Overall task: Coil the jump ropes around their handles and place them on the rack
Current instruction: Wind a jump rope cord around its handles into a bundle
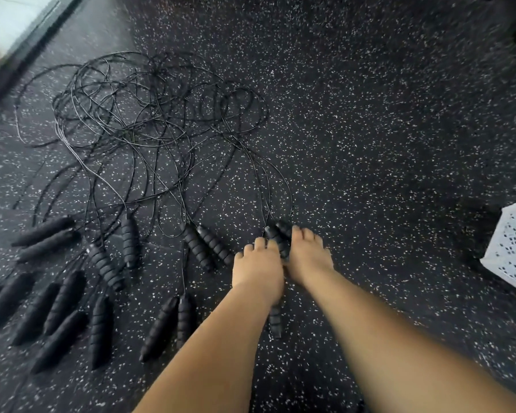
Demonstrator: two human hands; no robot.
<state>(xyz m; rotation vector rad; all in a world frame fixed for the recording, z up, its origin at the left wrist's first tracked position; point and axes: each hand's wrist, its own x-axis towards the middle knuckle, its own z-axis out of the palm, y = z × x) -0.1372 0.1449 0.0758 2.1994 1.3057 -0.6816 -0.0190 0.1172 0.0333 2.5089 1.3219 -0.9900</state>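
Nearby, tangled cords (133, 131) and spare handles (105, 266) flank the gripped handle pair (276, 235).

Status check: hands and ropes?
Left hand and right hand on one handle pair, grip unclear in blur. Ropes lie tangled in a heap on the floor. Nothing blocking; white basket off right.

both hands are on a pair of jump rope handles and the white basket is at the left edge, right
No: the head view shows the white basket at the right edge, not the left. The left hand and right hand are indeed on the jump rope handles.
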